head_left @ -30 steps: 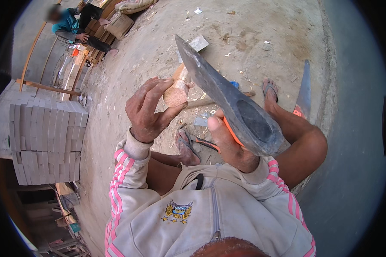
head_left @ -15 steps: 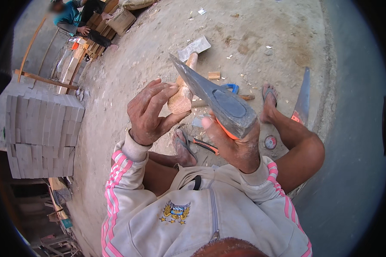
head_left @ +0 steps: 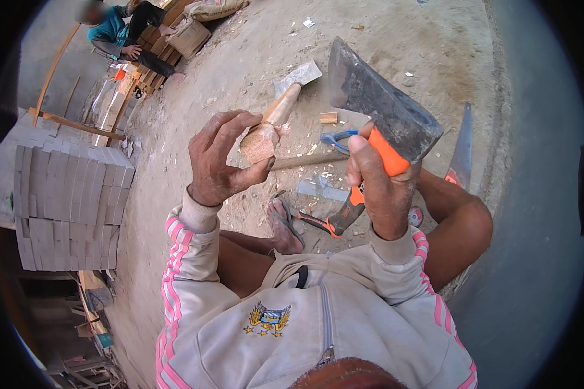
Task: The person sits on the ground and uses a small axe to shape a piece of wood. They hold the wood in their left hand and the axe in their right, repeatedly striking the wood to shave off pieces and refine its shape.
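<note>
My left hand [head_left: 222, 159] pinches a carved wooden piece [head_left: 281, 110] by its thick, pale rounded end, between thumb and fingers. The piece narrows toward its far end. In my right hand [head_left: 389, 194] is a hatchet [head_left: 379, 97], gripped just below its dark grey head, with the fingers wrapped around the orange and black handle. The blade is raised and tilted toward the far left, apart from the wood. Beneath the hands, orange-and-black handled pliers [head_left: 313, 221] lie beside my left foot, partly overlapped in view by the hatchet's handle.
A handsaw [head_left: 461, 139] lies at right by my knee, near a small cutting disc [head_left: 415, 216]. A wooden stick [head_left: 310, 161], a blue-handled tool [head_left: 336, 138] and a small wood block [head_left: 329, 117] lie ahead among chips. Grey blocks [head_left: 71, 201] stand stacked left; another person [head_left: 126, 39] sits far left.
My right hand has moved right and turned the hatchet, so its blade now points up and shows its broad side. The wooden piece has shifted slightly left and tilted in my left hand.
</note>
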`<action>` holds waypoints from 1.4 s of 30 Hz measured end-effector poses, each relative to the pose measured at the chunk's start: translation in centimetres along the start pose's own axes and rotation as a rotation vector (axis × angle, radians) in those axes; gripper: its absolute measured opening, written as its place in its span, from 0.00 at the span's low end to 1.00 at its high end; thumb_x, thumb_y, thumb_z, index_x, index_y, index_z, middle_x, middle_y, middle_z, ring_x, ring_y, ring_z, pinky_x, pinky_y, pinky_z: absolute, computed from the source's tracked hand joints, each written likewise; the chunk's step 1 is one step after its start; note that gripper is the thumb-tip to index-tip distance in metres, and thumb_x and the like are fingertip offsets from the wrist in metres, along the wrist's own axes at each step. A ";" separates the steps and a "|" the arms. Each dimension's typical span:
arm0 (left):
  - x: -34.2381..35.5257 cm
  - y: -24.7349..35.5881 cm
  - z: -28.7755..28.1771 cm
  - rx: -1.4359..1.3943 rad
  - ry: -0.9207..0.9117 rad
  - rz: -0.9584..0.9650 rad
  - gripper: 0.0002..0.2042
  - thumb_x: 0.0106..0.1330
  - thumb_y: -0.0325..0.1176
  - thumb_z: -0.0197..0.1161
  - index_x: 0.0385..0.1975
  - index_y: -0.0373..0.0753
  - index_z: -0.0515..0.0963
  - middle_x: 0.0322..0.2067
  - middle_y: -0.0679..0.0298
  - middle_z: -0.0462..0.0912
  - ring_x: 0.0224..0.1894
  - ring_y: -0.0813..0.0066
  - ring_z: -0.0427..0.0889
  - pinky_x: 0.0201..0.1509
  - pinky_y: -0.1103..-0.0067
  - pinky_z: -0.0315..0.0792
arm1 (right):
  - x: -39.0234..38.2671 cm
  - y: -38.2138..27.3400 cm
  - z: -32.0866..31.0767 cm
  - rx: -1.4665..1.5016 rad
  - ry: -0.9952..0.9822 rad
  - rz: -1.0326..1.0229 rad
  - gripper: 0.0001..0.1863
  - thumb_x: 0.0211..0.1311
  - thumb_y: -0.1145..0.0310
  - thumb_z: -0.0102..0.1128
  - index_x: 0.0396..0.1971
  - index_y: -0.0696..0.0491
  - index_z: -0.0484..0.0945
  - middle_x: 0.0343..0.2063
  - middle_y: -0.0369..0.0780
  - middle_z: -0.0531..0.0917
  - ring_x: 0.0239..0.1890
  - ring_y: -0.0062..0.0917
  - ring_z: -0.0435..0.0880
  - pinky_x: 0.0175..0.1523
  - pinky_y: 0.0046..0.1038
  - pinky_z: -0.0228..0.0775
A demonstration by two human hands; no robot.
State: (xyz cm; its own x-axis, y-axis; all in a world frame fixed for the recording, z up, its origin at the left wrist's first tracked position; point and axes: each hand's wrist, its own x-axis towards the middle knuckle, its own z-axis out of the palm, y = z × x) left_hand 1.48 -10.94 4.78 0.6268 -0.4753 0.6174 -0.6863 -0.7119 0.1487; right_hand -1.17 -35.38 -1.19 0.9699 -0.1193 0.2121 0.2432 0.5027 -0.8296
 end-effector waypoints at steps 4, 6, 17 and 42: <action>3.4 -1.0 0.2 -0.335 -0.359 0.030 0.21 0.51 0.42 0.72 0.43 0.38 0.82 0.48 0.53 0.83 0.53 0.54 0.82 0.57 0.64 0.75 | 0.4 1.6 0.3 0.095 0.048 0.013 0.05 0.66 0.76 0.64 0.38 0.57 0.76 0.22 0.31 0.76 0.19 0.09 0.71 0.24 0.16 0.63; 4.7 -1.5 0.9 -0.535 -0.540 0.052 0.20 0.50 0.40 0.71 0.43 0.40 0.82 0.49 0.54 0.82 0.55 0.55 0.80 0.59 0.64 0.73 | 0.8 1.7 0.3 0.169 0.058 0.031 0.05 0.67 0.76 0.63 0.37 0.56 0.75 0.21 0.31 0.75 0.18 0.10 0.72 0.23 0.17 0.63; 7.0 -2.2 4.1 -0.718 -0.668 0.081 0.21 0.46 0.42 0.70 0.39 0.37 0.78 0.43 0.59 0.82 0.55 0.55 0.79 0.65 0.61 0.68 | 1.6 0.9 -3.3 0.168 0.190 -0.008 0.05 0.70 0.69 0.59 0.38 0.53 0.73 0.21 0.31 0.71 0.18 0.15 0.71 0.24 0.22 0.65; 6.8 -1.9 -8.7 -0.794 0.412 -0.091 0.19 0.63 0.52 0.66 0.29 0.41 0.73 0.25 0.65 0.75 0.37 0.66 0.79 0.71 0.53 0.62 | -0.2 -5.1 -4.8 0.371 0.250 0.029 0.06 0.69 0.69 0.57 0.42 0.50 0.72 0.23 0.32 0.71 0.19 0.16 0.70 0.24 0.24 0.66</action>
State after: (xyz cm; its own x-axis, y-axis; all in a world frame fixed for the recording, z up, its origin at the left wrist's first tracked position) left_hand 3.84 -8.32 15.46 0.6141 -0.1024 0.7826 -0.7891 -0.0978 0.6064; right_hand -2.54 -42.02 0.58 0.9594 -0.2811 0.0228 0.2413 0.7765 -0.5820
